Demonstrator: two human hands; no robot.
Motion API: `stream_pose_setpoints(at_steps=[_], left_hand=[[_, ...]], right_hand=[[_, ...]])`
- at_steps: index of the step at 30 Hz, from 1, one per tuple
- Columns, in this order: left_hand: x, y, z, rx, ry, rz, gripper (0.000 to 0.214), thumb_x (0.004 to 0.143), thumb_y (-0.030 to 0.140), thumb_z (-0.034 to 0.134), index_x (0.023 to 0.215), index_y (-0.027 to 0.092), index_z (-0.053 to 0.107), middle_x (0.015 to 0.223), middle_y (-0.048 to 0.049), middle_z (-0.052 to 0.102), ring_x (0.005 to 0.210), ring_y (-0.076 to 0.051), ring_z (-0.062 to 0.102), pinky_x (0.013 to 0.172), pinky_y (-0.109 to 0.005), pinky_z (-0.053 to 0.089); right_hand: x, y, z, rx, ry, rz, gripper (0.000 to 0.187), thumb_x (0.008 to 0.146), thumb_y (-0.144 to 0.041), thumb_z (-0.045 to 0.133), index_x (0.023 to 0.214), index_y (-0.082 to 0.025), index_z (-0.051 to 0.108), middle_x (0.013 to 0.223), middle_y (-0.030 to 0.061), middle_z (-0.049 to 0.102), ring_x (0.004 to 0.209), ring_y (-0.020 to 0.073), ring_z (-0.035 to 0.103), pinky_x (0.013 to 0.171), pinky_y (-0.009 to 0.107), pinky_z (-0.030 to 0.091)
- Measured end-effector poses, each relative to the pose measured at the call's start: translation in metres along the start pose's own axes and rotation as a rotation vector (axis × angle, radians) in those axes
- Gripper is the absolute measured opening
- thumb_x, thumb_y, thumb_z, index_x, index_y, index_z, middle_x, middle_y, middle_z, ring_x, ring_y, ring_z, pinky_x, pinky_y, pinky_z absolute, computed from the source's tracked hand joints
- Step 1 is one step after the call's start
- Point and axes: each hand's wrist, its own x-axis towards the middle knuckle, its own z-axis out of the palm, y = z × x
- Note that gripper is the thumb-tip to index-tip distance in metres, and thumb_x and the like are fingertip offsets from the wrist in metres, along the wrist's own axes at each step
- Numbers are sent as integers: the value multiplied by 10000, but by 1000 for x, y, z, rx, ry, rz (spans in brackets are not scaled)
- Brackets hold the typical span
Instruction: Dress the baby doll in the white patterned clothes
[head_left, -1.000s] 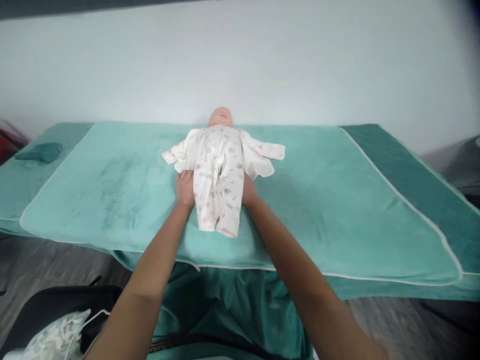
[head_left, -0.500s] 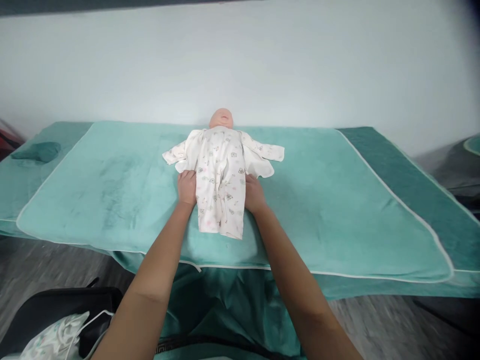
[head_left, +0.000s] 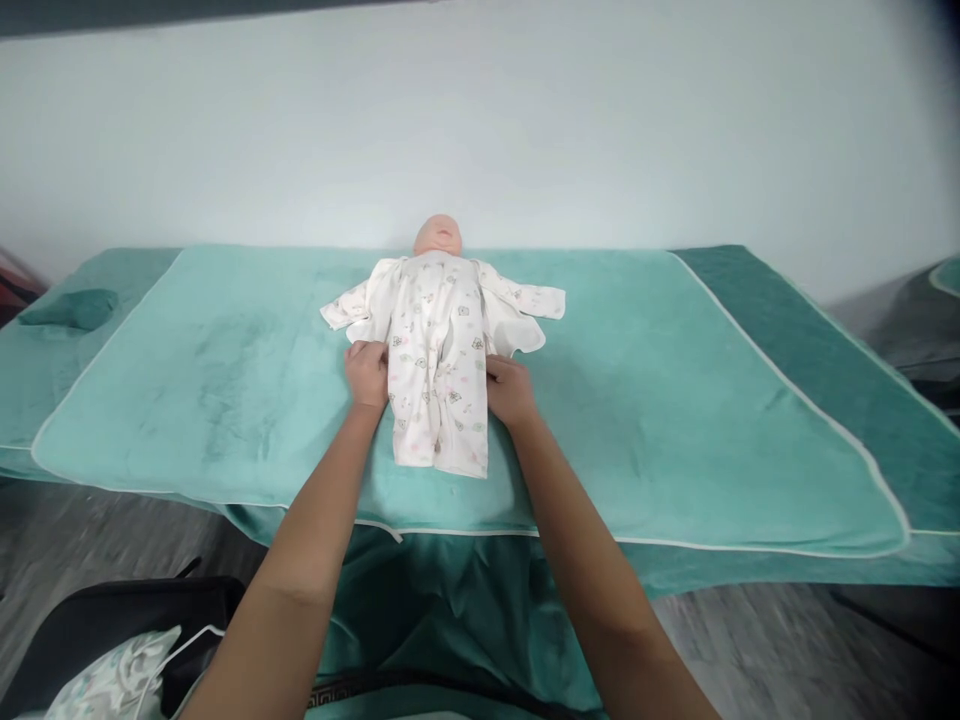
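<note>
The table [head_left: 810, 330] under you is draped in dark teal cloth, and the lighter teal towel [head_left: 225, 400] with white piping lies across it, its front edge hanging over the near side; that overhang is your first worry, because any tug toward you could drag the whole towel and what rests on it off the edge. The baby doll [head_left: 439, 236] lies face up in the middle of the towel, head toward the wall, dressed in a white printed sleepsuit [head_left: 439, 380] whose sleeves spread out flat to both sides. Your left hand [head_left: 367, 372] is curled against the suit's left side at hip level, fingers bent and apparently pinching the fabric edge, though I cannot tell how firmly. Your right hand [head_left: 510, 388] sits on the opposite side, fingers folded in against the cloth in the same way. If one hand pulls harder than the other, the doll is likely to roll or slide sideways, and the loose garment may bunch or twist around the legs. The sleeves look empty and flattened, so lifting by the cloth alone could let the body slip inside it. A small dark green cloth bundle [head_left: 71, 308] lies well apart at the far left, and a patterned fabric piece [head_left: 112, 685] rests near your left elbow.
</note>
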Motion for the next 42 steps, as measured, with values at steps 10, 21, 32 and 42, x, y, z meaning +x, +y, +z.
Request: stream_pose_setpoints(at_steps=[10,21,32,42], left_hand=[[2,1,-2,-79,61,-82,250,814,49,464,820,247,615,893,-47,719,938,-247,622,873,-385,474],[4,2,-2,-79,-8,-88,234,808,77,483,685,252,579,763,-49,675,868,-253,600,815,-377,467],[5,1,-1,-46,-48,-117,233,833,87,485,710,248,601,798,-55,695,884,-258,598,794,-372,451],[4,3,-2,36,-89,-152,220,853,109,498,735,235,635,811,-57,693,896,-249,602,792,-357,429]], right_hand=[[0,0,-1,47,37,44,285,802,-193,492,538,-225,390,563,0,449,602,161,448,593,288,326],[-1,5,1,114,202,114,292,758,-132,445,846,-222,707,838,43,741,789,220,663,755,350,510],[14,13,-3,51,400,74,326,807,-114,439,1025,-222,656,1033,95,686,1016,252,641,914,424,524],[100,59,-9,-369,213,364,399,853,-350,591,1221,-196,616,1291,160,631,1136,331,562,962,477,461]])
